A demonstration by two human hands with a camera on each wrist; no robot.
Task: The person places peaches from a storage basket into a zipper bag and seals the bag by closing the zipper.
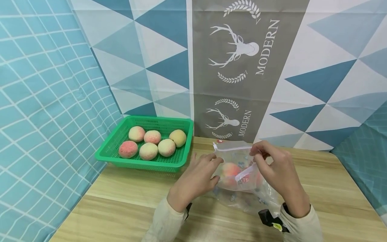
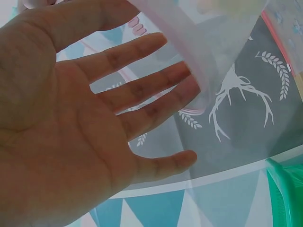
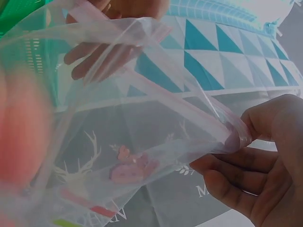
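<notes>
A clear zip bag [image 1: 234, 149] with a whitish zip band lies on the table, and peaches [image 1: 230, 169] in pink and yellow show through its plastic. At the bag's right side my right hand [image 1: 279, 169] pinches the rim between thumb and fingers; the right wrist view shows the pinched corner of the bag [image 3: 175, 106]. My left hand [image 1: 198, 174] is at the bag's left side. Its fingers are spread in the left wrist view, and several fingertips touch or pass behind the bag's edge [image 2: 191, 61]. The mouth stands partly apart.
A green plastic basket [image 1: 140, 163] stands at the back left, holding several cream and pink peaches [image 1: 128, 149]. The wooden table [image 1: 127, 198] meets a patterned wall cloth [image 1: 163, 67] behind. More clear plastic with blue marks [image 1: 232, 197] lies beneath the bag.
</notes>
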